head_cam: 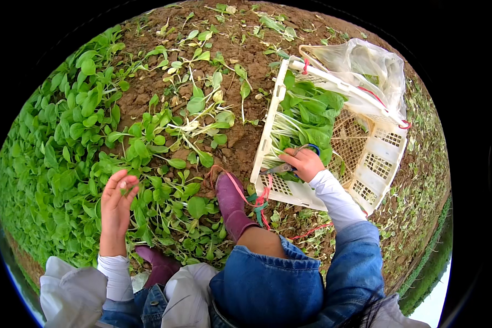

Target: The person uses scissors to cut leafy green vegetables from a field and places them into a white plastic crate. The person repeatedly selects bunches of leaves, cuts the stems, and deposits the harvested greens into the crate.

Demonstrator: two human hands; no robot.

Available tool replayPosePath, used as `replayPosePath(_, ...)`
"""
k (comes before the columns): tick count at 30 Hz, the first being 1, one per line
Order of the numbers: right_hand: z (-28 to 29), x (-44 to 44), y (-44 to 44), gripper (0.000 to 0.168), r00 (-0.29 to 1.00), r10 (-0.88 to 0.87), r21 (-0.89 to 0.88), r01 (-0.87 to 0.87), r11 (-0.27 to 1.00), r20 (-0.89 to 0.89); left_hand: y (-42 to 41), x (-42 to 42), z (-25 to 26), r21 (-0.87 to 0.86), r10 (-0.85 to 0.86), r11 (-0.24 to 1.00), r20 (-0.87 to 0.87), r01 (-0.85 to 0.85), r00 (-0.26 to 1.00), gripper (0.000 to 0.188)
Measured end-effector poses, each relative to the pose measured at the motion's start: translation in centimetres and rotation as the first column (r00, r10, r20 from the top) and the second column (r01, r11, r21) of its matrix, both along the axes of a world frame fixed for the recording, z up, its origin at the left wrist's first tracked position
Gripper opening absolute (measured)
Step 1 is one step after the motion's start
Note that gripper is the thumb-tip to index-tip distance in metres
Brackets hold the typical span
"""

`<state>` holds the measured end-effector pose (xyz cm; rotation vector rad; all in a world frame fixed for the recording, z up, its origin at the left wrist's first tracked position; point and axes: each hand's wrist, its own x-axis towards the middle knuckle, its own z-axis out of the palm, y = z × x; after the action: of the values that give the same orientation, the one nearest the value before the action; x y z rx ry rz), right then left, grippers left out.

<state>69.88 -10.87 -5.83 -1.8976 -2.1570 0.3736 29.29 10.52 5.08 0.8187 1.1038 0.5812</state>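
Observation:
My right hand [305, 163] is closed around a pair of scissors [279, 169] with blue-rimmed handles, its blades pointing left. It rests over the near left part of a white plastic crate [263, 153], against cut leafy greens [311, 108] whose pale stems point left. My left hand [119, 187] is raised over the dense green plants [71, 164], palm turned up and fingers curled apart. A small bit of green shows at its fingertips; whether it is held is unclear.
Loose leaves and stems [197, 119] lie on the brown soil [235, 139]. A clear plastic bag [373, 65] hangs at the crate's far side. Red cord [263, 199] trails from the crate by my purple boot [231, 201]. Another boot [160, 264] stands among the plants.

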Motion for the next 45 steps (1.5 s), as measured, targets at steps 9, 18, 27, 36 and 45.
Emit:
replayPosePath(9,3.5,-0.3,1.3,0.059,0.981,0.193,-0.209,-0.184,0.960,0.024,1.0,-5.1,-0.9,-0.058,-0.115,0.993,-0.357,0.100,0.927,0.022)
replayPosePath(18,10.7,-0.7,1.8,0.060,0.986,0.155,-0.263,-0.167,0.950,-0.067,6.5,-11.0,0.2,0.354,0.103,0.898,-0.744,0.259,0.660,0.015)
replayPosePath(27,12.9,-9.3,6.6,0.051,0.573,-0.307,-0.252,0.175,0.952,-0.760,3.9,-5.5,-6.4,0.239,0.010,0.202,-0.970,0.950,0.242,0.052)
replayPosePath(36,8.2,-18.6,12.9,0.038,0.260,-0.317,-0.372,-0.200,0.906,-0.912,3.4,-11.2,-2.6,0.599,0.067,0.522,-0.738,0.607,0.671,0.028)
replayPosePath(45,7.2,-21.5,14.5,0.033,0.342,-0.332,-0.426,-0.253,0.868,-0.879,10.7,-14.5,-10.9,-0.125,-0.342,0.583,-0.934,0.803,0.103,0.020)
